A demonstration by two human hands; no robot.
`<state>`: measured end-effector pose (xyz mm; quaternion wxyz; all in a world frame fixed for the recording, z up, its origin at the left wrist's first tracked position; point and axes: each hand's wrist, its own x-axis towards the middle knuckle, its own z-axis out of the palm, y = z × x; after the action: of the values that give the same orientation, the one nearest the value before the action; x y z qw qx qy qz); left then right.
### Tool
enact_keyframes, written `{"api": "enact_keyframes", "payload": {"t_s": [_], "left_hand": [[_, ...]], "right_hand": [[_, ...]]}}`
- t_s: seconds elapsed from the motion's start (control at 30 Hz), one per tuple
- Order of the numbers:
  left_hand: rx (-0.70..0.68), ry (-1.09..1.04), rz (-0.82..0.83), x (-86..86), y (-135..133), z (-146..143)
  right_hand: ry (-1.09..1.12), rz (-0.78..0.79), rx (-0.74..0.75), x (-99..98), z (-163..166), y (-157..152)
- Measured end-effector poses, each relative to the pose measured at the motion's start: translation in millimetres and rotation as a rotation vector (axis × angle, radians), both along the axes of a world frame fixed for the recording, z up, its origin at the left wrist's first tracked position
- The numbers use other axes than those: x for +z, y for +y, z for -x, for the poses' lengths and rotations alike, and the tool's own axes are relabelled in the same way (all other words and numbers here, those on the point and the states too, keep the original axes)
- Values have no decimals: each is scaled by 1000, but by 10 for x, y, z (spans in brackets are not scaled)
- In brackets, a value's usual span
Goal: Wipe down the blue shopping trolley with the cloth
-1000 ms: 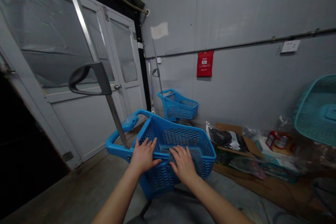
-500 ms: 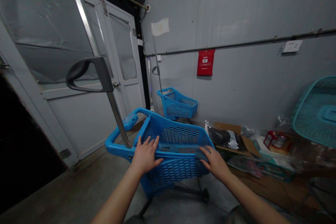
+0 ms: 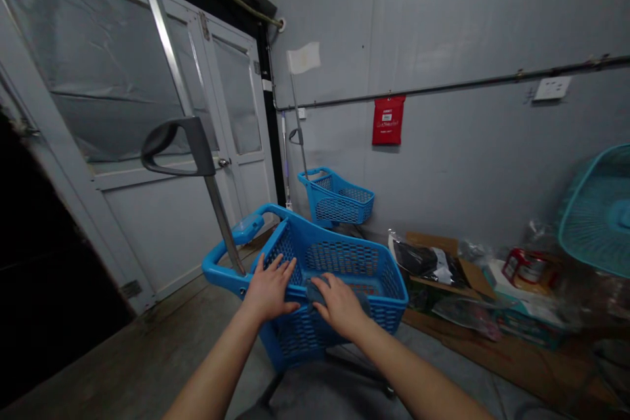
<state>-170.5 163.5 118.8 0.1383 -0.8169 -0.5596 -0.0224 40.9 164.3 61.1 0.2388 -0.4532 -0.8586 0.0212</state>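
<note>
A blue plastic shopping basket on wheels (image 3: 378, 262) stands in front of me, its grey pull handle (image 3: 174, 144) raised on a metal rod at the left. My left hand (image 3: 268, 285) lies flat with fingers spread on the basket's near left rim. My right hand (image 3: 339, 302) presses a grey cloth (image 3: 315, 289) against the near rim, right beside the left hand. The cloth is mostly hidden under the fingers.
A second blue basket (image 3: 337, 195) stands by the grey wall behind. White double doors (image 3: 147, 164) close off the left. Cardboard, bags and cans (image 3: 443, 262) litter the floor at right, next to a teal fan guard (image 3: 598, 210). A red pouch (image 3: 388, 119) hangs on the wall.
My right hand with the cloth went out to the basket's right corner, then came back left along the near rim to the middle. The left hand stayed put.
</note>
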Motion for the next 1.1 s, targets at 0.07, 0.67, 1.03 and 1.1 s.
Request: {"api": "enact_keyframes", "payload": {"t_s": [0.07, 0.67, 1.03, 1.1], "left_hand": [[-7, 0, 0, 8, -6, 54], [292, -181, -138, -281, 302, -530], [136, -222, -41, -700, 323, -961], [138, -218, -24, -692, 347, -940]], "right_hand": [[-14, 5, 23, -38, -95, -11], [33, -41, -59, -773, -1365, -481], [-73, 104, 255, -123, -1936, -237], [-45, 87, 146, -125, -2053, 70]]}}
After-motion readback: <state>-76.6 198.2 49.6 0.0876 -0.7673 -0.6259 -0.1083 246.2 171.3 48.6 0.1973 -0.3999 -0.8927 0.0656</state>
